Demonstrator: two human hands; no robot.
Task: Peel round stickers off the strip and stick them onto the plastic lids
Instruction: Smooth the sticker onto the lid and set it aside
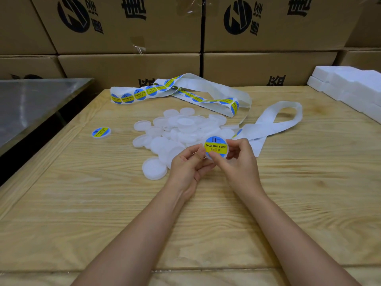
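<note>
Both hands hold one white plastic lid [216, 148] above the wooden table, its blue and yellow round sticker facing me. My left hand [188, 164] pinches the lid's left edge and my right hand [240, 159] pinches its right edge. Behind them lies a heap of bare white lids [179, 129]. A long white strip with round stickers [144, 92] curls across the back of the table, and its peeled part [274, 122] loops to the right. One stickered lid [101, 132] lies alone at the left.
The wooden table [82, 203] has a raised strip along its left side. A metal table [31, 100] stands to the left. Stacked cardboard boxes [127, 27] wall the back. White foam blocks [350, 85] sit at the back right.
</note>
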